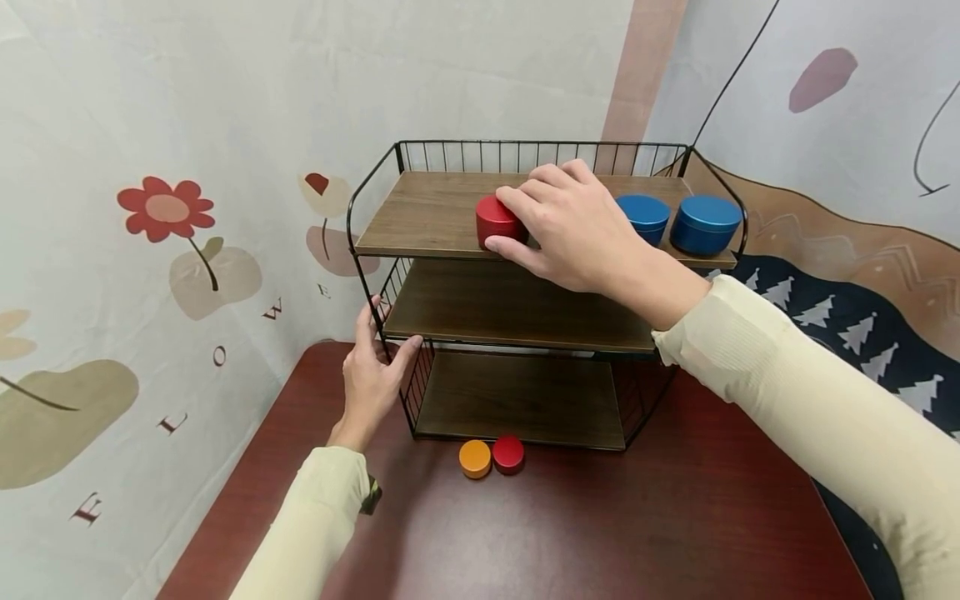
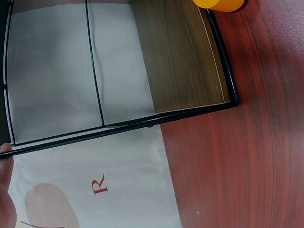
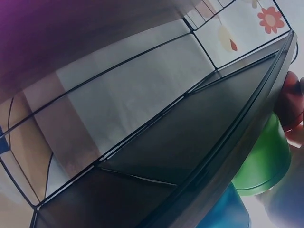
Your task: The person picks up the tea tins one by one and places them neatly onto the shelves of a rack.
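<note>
My right hand (image 1: 573, 229) holds a round red tin (image 1: 497, 223) at the front edge of the top shelf, fingers over its lid and thumb at its front. Behind that hand, a green tin (image 3: 266, 159) is hidden in the head view but shows in the right wrist view beside the red one. Two blue tins (image 1: 705, 225) stand at the right end of the same shelf. With its thumb by the middle board and fingers behind the side wires, my left hand (image 1: 372, 375) grips the three-tier black wire rack (image 1: 362, 275).
An orange tin (image 1: 475, 459) and a smaller red tin (image 1: 508, 455) sit side by side on the reddish-brown table (image 1: 600, 517), before the bottom shelf (image 1: 517, 396). Printed cloth (image 1: 487, 67) hangs behind the rack. Wire railing (image 1: 525, 156) borders the top shelf's back.
</note>
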The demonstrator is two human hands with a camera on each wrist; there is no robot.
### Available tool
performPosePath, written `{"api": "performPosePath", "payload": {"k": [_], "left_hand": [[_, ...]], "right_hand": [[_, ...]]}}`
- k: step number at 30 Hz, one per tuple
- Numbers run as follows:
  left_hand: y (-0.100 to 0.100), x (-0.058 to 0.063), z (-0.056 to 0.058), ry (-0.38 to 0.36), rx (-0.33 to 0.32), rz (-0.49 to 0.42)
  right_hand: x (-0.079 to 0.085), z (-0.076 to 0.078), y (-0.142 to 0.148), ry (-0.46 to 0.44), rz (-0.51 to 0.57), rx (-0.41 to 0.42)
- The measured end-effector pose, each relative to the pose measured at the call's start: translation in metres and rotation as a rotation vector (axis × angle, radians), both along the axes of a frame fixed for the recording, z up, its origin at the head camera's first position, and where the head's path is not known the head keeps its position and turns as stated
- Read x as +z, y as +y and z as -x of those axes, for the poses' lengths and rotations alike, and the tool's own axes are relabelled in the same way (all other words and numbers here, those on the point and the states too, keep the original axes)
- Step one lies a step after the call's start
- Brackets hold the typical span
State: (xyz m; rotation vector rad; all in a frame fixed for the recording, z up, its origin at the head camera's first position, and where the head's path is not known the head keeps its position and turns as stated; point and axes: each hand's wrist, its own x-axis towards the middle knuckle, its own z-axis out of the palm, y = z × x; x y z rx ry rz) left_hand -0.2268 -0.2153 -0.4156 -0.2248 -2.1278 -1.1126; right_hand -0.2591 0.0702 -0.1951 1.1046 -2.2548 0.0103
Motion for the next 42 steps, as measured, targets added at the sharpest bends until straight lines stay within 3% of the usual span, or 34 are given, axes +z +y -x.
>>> {"api": "performPosePath", "payload": {"k": [9, 14, 19, 23, 32, 42], "left_hand": [[-0.001, -0.001, 0.001, 0.005, -0.005, -0.001], [-0.001, -0.001, 0.002, 0.000, -0.014, -0.014], [-0.001, -0.001, 0.003, -0.002, -0.016, -0.006], [0.000, 0.000, 0.003, -0.004, -0.026, -0.013], [0.000, -0.001, 0.003, -0.008, -0.028, -0.024], [0.001, 0.000, 0.002, -0.006, -0.029, -0.028]], "right_hand": [[-0.002, 0.001, -0.002, 0.002, 0.004, -0.022], [-0.002, -0.005, -0.002, 0.059, 0.037, -0.022], [-0.009, -0.017, -0.003, 0.173, 0.128, 0.061], [-0.017, -0.028, -0.003, 0.212, 0.180, 0.148], [-0.049, -0.050, 0.000, 0.263, 0.149, 0.268], [-0.097, -0.059, 0.008, 0.164, 0.117, 0.278]]}}
